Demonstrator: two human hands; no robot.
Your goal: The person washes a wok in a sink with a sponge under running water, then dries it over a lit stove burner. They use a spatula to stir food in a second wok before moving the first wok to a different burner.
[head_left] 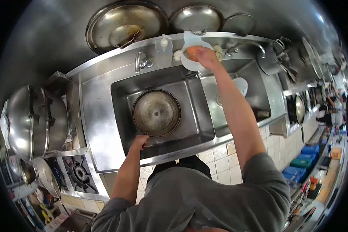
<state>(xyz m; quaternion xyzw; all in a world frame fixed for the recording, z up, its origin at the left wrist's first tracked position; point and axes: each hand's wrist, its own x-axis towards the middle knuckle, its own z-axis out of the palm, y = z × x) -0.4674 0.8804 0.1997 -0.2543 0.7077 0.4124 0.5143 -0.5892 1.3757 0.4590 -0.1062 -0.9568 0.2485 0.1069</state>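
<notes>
A round metal pan [156, 112] lies in the left sink basin [191, 116]. My left hand [140, 142] is closed at the pan's near rim, where its fingers are partly hidden. On the ledge behind the sinks, my right hand [207, 58] reaches into a white plastic container [191, 64]. Its fingers are closed on an orange sponge [191, 53], whose far side shows beyond them. Beside the container stands a clear pump bottle [164, 52]. A pale crumpled item [177, 55] lies between the two.
Two faucets, one on the left [139, 61] and one on the right [245, 47], rise behind the basins. A white object [241, 86] sits in the right basin [259, 100]. Large pans [129, 23] lean on the back wall. Pots [270, 60] stand right; a gas burner [81, 173] is left.
</notes>
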